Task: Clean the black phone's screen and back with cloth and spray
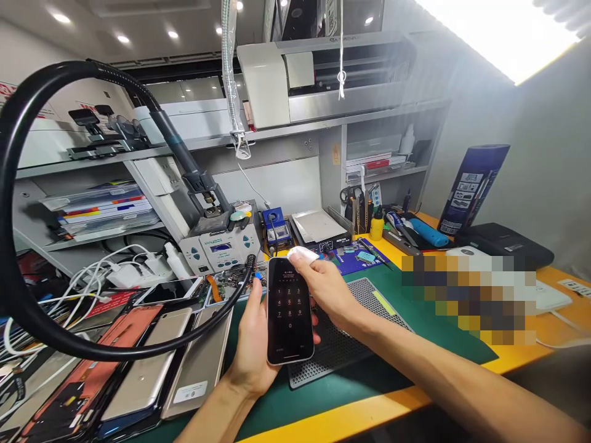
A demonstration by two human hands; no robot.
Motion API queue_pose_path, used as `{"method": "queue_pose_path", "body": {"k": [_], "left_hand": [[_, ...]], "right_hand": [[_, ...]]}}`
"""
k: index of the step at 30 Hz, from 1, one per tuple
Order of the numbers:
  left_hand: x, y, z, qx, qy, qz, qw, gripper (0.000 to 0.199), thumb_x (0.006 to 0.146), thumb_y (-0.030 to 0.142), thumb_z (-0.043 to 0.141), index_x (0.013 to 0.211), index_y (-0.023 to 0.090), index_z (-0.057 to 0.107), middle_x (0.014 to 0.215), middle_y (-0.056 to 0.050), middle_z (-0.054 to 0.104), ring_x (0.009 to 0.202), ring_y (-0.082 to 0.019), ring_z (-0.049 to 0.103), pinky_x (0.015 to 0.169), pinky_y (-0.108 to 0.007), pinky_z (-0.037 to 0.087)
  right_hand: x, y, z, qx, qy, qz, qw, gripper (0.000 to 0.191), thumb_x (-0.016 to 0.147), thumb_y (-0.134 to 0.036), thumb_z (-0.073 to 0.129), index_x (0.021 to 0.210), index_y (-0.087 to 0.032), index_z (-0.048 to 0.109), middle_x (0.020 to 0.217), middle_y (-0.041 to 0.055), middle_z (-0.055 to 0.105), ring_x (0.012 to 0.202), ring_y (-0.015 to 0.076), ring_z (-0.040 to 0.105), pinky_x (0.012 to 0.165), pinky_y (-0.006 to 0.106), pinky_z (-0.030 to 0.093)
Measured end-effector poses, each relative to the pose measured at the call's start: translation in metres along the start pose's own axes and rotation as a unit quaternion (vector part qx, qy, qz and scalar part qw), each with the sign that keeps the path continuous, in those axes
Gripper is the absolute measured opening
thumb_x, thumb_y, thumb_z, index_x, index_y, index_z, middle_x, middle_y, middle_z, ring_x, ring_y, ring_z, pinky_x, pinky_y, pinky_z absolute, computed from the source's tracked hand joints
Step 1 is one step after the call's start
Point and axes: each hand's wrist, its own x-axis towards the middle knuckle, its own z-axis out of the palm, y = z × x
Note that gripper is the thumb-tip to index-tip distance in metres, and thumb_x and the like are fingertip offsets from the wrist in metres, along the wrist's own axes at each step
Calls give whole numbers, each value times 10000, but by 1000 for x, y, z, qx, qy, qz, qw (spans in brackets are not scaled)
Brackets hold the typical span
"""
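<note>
A smartphone (pixel 290 314) with a lit number keypad on its dark screen is held upright near the middle. My left hand (pixel 253 344) is wrapped round it from the left and behind, with fingertips showing at its right edge. At the phone's top right corner, my right hand (pixel 323 286) pinches a white cloth or tissue (pixel 302 254) against the screen. Under the phone lies a grey perforated mat (pixel 360 332) on the green work mat (pixel 443 344).
Several phones and phone housings (pixel 138 363) lie at the left, beneath a looping black hose (pixel 9 184). Behind stand a soldering station (pixel 221 249), a small blue device (pixel 276 226) and a yellow bottle (pixel 377 226). A blurred patch covers the right.
</note>
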Motion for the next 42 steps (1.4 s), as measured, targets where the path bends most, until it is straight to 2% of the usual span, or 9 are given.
{"method": "queue_pose_path", "body": {"k": [6,10,15,20,25,28,31,37,42], "left_hand": [[1,-3,-3,18,6,-6,1000,585,968,608,350,997,139,699,813,-127,734,678,-259,718,645,-381,583],[1,1,-4,23,-8,3,1000,647,959,638,325,1030,111,694,842,-143,730,599,-241,694,552,-344,547],[2,1,-6,26,-28,0,999,689,951,652,333,1144,81,667,911,-158,724,624,-231,686,598,-350,554],[5,-2,-10,57,-17,-7,998,715,933,681,330,1123,71,651,824,-168,715,619,-273,690,592,-381,548],[4,0,-9,57,-24,-15,998,705,937,669,340,1146,69,646,884,-171,714,621,-259,680,607,-387,548],[4,1,-9,63,-32,-21,997,741,929,683,331,1151,53,651,896,-178,709,623,-269,679,619,-403,548],[4,1,-9,64,-32,-27,997,749,928,684,327,1135,46,661,924,-186,706,628,-269,676,614,-409,550],[5,0,-10,67,-30,-35,997,748,924,683,345,1211,55,634,898,-178,710,626,-285,685,626,-415,546],[5,1,-12,59,-43,-42,996,789,924,690,323,1260,41,621,924,-193,717,634,-300,691,629,-436,551]], "right_hand": [[-1,4,-1,3,-43,-22,999,475,770,-637,733,983,-217,678,648,-13,629,398,123,517,298,223,378],[4,5,-14,16,-109,-16,994,454,745,-549,793,976,-180,667,742,5,666,456,104,528,390,223,430],[18,4,-28,-37,21,-15,999,423,744,-514,804,912,-146,684,850,43,694,662,116,600,516,187,434],[17,9,-28,-17,-148,-1,989,393,741,-490,815,917,-154,711,792,30,697,561,116,578,503,224,444],[22,12,-24,17,-50,-34,998,366,811,-519,746,897,-168,686,710,3,650,533,108,547,442,206,390],[21,11,-27,15,-77,-44,996,362,850,-525,699,871,-165,673,705,2,640,508,99,524,436,210,391],[17,10,-32,17,-129,-34,991,316,729,-401,835,855,-171,659,728,-7,657,548,112,564,494,224,454],[28,10,-33,-26,-38,-29,998,430,796,-570,736,809,-142,701,707,20,665,604,128,563,525,230,437],[29,12,-41,-11,-69,-37,997,502,841,-640,649,795,-143,711,762,37,687,659,135,585,590,243,471]]}}
